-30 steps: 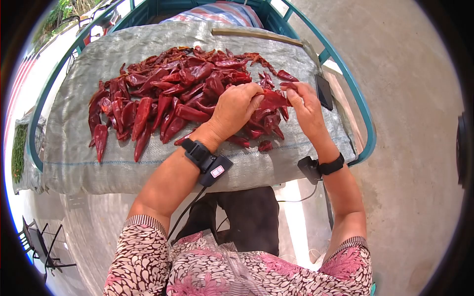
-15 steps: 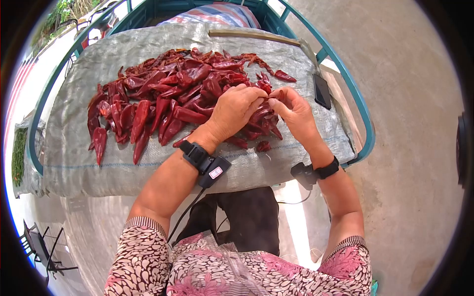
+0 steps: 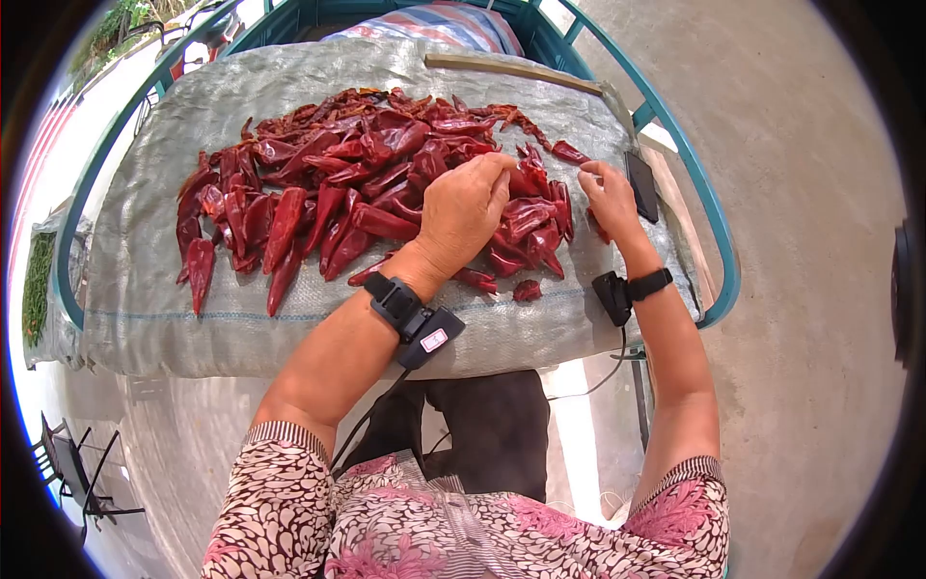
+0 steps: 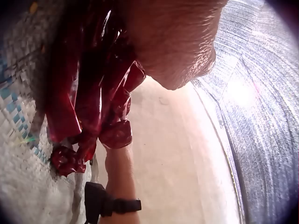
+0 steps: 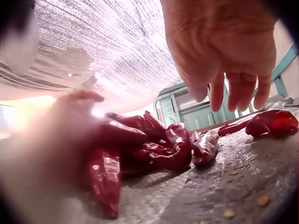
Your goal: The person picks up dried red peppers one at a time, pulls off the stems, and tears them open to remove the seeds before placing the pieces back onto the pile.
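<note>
The two grips, brought together over one red pepper a moment ago, have since been parted. The right grip [image 3: 612, 203] has been carried outward, close to the phone [image 3: 640, 187]; in the right wrist view its fingers are seen hanging loosely, with nothing pinched. A red piece [image 3: 597, 228] is seen just below it on the woven sheet [image 3: 241, 340]. From this it may be judged that the handling of one pepper has been finished and that the piece has been laid apart.

The left grip [image 3: 463, 205] is held over the right side of the pepper pile [image 3: 338, 183], its fingers bent. Whether a pepper is pinched there cannot be told, since the fingertips are poorly shown and that hand is blurred in the right wrist view.

The peppers are heaped across the middle of the sheet. To the right, room is limited by the phone and the teal rail [image 3: 735, 275] beyond it. More bare sheet is left along the near edge, where only a small fragment [image 3: 528, 290] is found. The far edge is lined by a wooden strip [image 3: 516, 72].
</note>
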### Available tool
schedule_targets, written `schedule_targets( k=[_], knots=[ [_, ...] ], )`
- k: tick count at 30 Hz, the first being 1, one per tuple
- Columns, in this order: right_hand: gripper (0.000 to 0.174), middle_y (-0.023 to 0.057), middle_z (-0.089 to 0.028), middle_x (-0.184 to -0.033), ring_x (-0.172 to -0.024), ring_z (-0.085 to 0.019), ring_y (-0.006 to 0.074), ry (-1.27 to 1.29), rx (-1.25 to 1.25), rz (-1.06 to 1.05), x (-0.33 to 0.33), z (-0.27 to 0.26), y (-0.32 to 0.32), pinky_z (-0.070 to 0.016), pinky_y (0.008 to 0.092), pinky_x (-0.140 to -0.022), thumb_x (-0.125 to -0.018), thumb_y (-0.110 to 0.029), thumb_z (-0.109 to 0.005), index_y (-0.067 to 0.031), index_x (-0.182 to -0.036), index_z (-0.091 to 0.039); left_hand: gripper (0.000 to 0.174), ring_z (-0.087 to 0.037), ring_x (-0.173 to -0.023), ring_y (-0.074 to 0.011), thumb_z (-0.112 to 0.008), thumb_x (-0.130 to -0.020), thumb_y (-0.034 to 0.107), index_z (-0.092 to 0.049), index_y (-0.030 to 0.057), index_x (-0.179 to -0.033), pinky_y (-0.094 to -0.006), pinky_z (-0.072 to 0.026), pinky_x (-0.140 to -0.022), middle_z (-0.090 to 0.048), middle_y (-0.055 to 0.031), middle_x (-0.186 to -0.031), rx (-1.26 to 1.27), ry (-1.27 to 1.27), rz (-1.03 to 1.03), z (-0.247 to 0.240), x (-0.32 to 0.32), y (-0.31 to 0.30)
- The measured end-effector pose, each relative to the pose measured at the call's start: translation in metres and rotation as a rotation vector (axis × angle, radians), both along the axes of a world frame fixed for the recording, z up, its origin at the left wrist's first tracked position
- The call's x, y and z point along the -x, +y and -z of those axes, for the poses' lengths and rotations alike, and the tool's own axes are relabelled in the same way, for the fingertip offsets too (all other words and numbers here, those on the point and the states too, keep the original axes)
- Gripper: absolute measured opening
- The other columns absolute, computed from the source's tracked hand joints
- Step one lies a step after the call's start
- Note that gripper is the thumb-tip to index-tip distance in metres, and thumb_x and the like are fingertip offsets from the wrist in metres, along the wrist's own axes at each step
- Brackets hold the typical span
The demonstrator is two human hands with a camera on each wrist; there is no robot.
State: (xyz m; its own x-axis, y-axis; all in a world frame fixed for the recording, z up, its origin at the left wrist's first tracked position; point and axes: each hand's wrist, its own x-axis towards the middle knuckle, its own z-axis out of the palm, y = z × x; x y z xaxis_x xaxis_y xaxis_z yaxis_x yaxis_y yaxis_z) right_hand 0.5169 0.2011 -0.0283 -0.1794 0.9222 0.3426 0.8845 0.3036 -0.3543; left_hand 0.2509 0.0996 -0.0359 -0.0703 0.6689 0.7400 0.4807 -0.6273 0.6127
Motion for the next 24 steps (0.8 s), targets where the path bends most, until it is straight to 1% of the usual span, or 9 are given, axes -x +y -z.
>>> schedule_targets(
  k=[2,6,9,10,13,16,19,21,24],
  knots=[
    [0.042,0.017,-0.059,-0.137,-0.126,-0.053,0.0397,-0.074,-0.04,-0.016,-0.008,0.015,0.032,-0.0407,0.0486,-0.108,-0.092,-0.029,-0.064,-0.0105,-0.129,-0.065,0.013,-0.07,-0.086,-0.0335,-0.065,-0.094,0.007,-0.068,0.0052,-0.107,-0.0387,-0.0558,-0.073,-0.072,-0.0151,-0.096,-0.007,-0.008,-0.014,-0.001,0.0,0.0],
    [0.046,0.0127,-0.059,-0.14,-0.13,-0.051,0.0379,-0.266,-0.04,0.153,0.002,0.033,0.069,-0.0409,0.0508,-0.109,-0.091,-0.028,-0.064,-0.0161,-0.136,-0.062,0.014,-0.07,-0.087,-0.0334,-0.065,-0.093,0.006,-0.068,0.005,-0.106,-0.039,-0.0555,-0.074,-0.072,-0.0152,-0.097,-0.07,0.032,-0.028,-0.001,0.001,0.002],
    [0.041,0.013,-0.065,-0.133,-0.125,-0.057,0.0371,-0.325,0.112,0.142,0.003,0.024,0.068,-0.0417,0.0515,-0.107,-0.091,-0.028,-0.065,-0.019,-0.131,-0.066,0.014,-0.07,-0.087,-0.0335,-0.065,-0.092,0.005,-0.068,0.0045,-0.106,-0.0393,-0.0555,-0.075,-0.072,-0.015,-0.097,-0.058,0.021,-0.005,0.001,0.001,0.003],
    [0.033,0.0129,-0.072,-0.116,-0.112,-0.065,0.0367,-0.313,0.095,0.097,0.004,0.016,0.063,-0.0455,0.0497,-0.101,-0.091,-0.028,-0.066,-0.0186,-0.122,-0.071,0.013,-0.07,-0.088,-0.0335,-0.065,-0.092,0.005,-0.068,0.004,-0.104,-0.0394,-0.0556,-0.076,-0.072,-0.015,-0.098,-0.059,0.029,0.004,0.003,0.001,0.004],
    [0.028,0.0132,-0.074,-0.103,-0.102,-0.068,0.0364,-0.313,0.089,0.151,0.019,-0.001,0.037,-0.049,0.0465,-0.092,-0.089,-0.028,-0.068,-0.0148,-0.113,-0.073,0.02,-0.07,-0.083,-0.0319,-0.066,-0.092,0.006,-0.067,0.0053,-0.111,-0.0391,-0.055,-0.072,-0.071,-0.0147,-0.093,-0.114,0.051,-0.004,0.006,0.001,0.007],
    [0.025,0.0126,-0.074,-0.102,-0.101,-0.068,0.0351,-0.047,-0.004,0.089,0.024,-0.018,0.009,-0.0496,0.0444,-0.086,-0.088,-0.024,-0.07,-0.0123,-0.11,-0.073,0.031,-0.068,-0.08,-0.0291,-0.069,-0.091,0.01,-0.064,0.0073,-0.122,-0.0389,-0.0535,-0.073,-0.069,-0.0131,-0.088,-0.032,-0.001,-0.006,0.0,0.0,0.001],
    [0.021,0.0122,-0.074,-0.1,-0.097,-0.068,0.0334,-0.009,-0.215,-0.218,0.041,-0.038,-0.041,-0.0492,0.0439,-0.086,-0.088,-0.018,-0.071,-0.0097,-0.107,-0.073,0.041,-0.065,-0.08,-0.0266,-0.073,-0.09,0.014,-0.061,0.0085,-0.129,-0.0394,-0.0519,-0.076,-0.066,-0.0118,-0.087,0.048,0.1,0.097,-0.003,0.003,-0.002],
    [0.02,0.0111,-0.074,-0.1,-0.097,-0.067,0.0316,-0.018,-0.313,-0.402,0.059,-0.05,-0.077,-0.0478,0.0433,-0.089,-0.088,-0.015,-0.07,-0.0085,-0.107,-0.072,0.035,-0.064,-0.085,-0.0295,-0.073,-0.091,0.014,-0.063,0.0071,-0.123,-0.0409,-0.0511,-0.08,-0.066,-0.0116,-0.091,0.015,0.109,0.188,-0.006,0.002,-0.003],
    [0.021,0.0089,-0.074,-0.104,-0.103,-0.065,0.0293,-0.037,-0.246,-0.396,0.065,-0.052,-0.114,-0.0442,0.0428,-0.096,-0.088,-0.015,-0.071,-0.0091,-0.108,-0.073,0.028,-0.064,-0.089,-0.0324,-0.071,-0.091,0.012,-0.065,0.007,-0.118,-0.0404,-0.0514,-0.08,-0.066,-0.0121,-0.094,-0.111,0.162,0.199,0.001,0.003,0.004]
  ],
)
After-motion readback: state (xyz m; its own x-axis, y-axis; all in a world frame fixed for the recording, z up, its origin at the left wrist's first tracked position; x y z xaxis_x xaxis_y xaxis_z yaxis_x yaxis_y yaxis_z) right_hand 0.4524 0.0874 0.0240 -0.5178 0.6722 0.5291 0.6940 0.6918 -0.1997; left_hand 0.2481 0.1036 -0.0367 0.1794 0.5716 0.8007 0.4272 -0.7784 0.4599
